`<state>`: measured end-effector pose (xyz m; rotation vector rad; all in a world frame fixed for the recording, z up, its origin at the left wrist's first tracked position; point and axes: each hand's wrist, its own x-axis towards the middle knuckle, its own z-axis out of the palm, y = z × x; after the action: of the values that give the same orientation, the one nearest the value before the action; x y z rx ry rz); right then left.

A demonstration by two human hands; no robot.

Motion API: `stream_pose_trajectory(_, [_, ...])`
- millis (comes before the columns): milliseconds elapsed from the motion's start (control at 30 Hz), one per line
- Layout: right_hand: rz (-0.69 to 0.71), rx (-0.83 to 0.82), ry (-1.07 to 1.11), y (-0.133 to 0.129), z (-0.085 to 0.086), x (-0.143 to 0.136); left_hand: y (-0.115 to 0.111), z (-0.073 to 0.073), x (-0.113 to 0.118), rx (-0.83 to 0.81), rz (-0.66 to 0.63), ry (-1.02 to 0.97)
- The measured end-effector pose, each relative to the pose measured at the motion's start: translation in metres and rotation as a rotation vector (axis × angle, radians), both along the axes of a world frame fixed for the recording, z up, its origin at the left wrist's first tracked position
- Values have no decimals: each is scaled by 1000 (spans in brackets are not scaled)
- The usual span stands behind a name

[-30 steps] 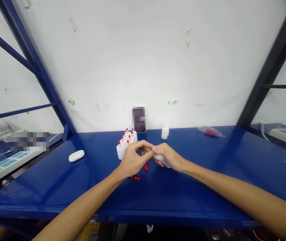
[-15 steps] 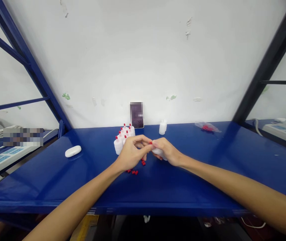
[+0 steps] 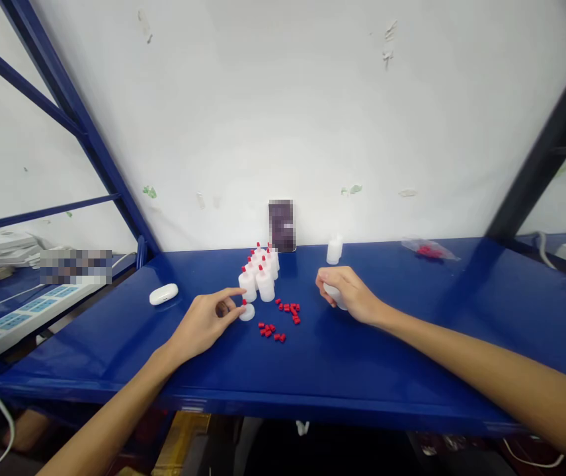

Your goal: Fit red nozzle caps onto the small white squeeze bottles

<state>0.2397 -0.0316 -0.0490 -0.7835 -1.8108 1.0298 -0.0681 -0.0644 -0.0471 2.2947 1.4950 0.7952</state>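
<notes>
Pinching a capped bottle [image 3: 246, 311] upright just in front of the bottle cluster [image 3: 261, 271], your left hand [image 3: 202, 324] was nearer it than your right hand [image 3: 346, 295], curled around another bottle [image 3: 336, 295].

**Both my arms stretched forward, hands apart**

My left hand [image 3: 202, 324] lies low, palm down, forefinger and thumb pinched together at their tips. My right hand [image 3: 346, 295] sits farther forward, fingers curled in a closed grip, wrist straight. Both forearms are bare and reach in from the lower corners.
</notes>
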Motion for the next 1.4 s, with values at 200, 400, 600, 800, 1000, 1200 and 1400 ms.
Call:
stream_pose_trajectory(200, [-4,15,-16,-1,-2,0,-5,0,6,331,93,130])
stream_pose_trajectory(400, [9,51,-38,-1,-3,1,4,22,47,230,-139,515])
stream_pose_trajectory(600, [30,77,-50,-2,-5,4,28,23,82,262,-194,972])
stream_pose_trajectory(800, [30,40,-42,0,-5,3,26,30,84,312,-202,1012])
stream_pose_trajectory(1000, [16,-2,-6,0,-1,2,21,43,103,628,-272,304])
stream_pose_trajectory(1200, [39,-74,37,0,-1,3,23,39,128,522,-316,-172])
stream_pose_trajectory(1400, [103,-38,33,-2,-2,2,24,32,125,275,-344,-327])
